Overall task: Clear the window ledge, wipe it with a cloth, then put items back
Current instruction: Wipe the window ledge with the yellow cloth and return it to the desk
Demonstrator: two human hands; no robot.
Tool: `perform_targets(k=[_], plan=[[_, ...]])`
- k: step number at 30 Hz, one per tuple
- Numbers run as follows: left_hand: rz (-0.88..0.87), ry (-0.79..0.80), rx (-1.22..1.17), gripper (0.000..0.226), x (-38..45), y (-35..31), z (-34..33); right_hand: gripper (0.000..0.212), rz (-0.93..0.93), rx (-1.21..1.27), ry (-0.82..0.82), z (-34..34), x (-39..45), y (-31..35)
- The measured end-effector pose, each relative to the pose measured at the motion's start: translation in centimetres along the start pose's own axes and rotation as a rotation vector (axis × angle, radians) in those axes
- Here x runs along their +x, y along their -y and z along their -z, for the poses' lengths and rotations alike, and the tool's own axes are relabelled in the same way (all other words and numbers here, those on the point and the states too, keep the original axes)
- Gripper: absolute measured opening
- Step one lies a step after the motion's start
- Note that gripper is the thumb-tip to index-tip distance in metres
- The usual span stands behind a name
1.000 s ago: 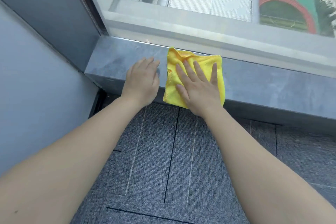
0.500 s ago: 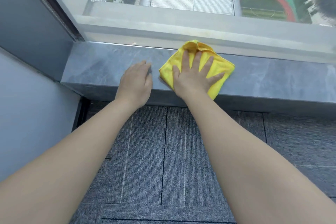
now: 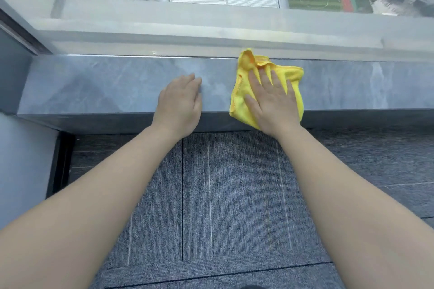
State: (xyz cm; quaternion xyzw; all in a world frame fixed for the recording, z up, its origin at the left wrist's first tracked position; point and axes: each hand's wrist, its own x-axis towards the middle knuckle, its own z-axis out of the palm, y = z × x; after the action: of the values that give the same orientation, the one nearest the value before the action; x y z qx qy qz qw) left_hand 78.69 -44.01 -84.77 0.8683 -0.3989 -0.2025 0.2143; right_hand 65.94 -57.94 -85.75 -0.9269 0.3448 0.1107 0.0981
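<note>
A yellow cloth (image 3: pixel 244 101) lies bunched on the grey stone window ledge (image 3: pixel 94 87), its near corner hanging over the front edge. My right hand (image 3: pixel 270 103) presses flat on the cloth with fingers spread toward the glass. My left hand (image 3: pixel 180 103) rests flat on the bare ledge a little to the left of the cloth, palm down at the front edge. No other items are on the visible ledge.
The window glass (image 3: pixel 223 19) rises straight behind the ledge. A grey wall and dark frame (image 3: pixel 14 37) close off the ledge at the left. Grey carpet tiles (image 3: pixel 223 195) cover the floor below.
My right hand has slid the cloth to the right along the ledge, away from my left hand. The cloth has bunched up at its far corner. My left hand stays flat on the ledge.
</note>
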Motion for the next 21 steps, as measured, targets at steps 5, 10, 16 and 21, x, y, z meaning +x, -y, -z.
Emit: perform_targets(k=[5, 10, 16, 21], plan=[[0.015, -0.008, -0.055, 0.042, 1.2, 0.1, 0.2, 0.06, -0.295, 0.109, -0.013, 0.1, 2.6, 1.8], [0.002, 0.002, -0.128, 0.041, 1.5, 0.7, 1.3, 0.062, -0.465, 0.169, -0.026, 0.2, 4.2, 5.2], [-0.028, 0.105, -0.155, 0.041, 1.1, 0.7, 1.8, 0.052, -0.056, 0.041, 0.07, 0.3, 0.5, 6.9], [-0.026, 0.16, -0.143, 0.042, 0.2, -1.2, 1.8, 0.052, -0.024, 0.006, 0.207, 1.1, -2.5, 3.4]])
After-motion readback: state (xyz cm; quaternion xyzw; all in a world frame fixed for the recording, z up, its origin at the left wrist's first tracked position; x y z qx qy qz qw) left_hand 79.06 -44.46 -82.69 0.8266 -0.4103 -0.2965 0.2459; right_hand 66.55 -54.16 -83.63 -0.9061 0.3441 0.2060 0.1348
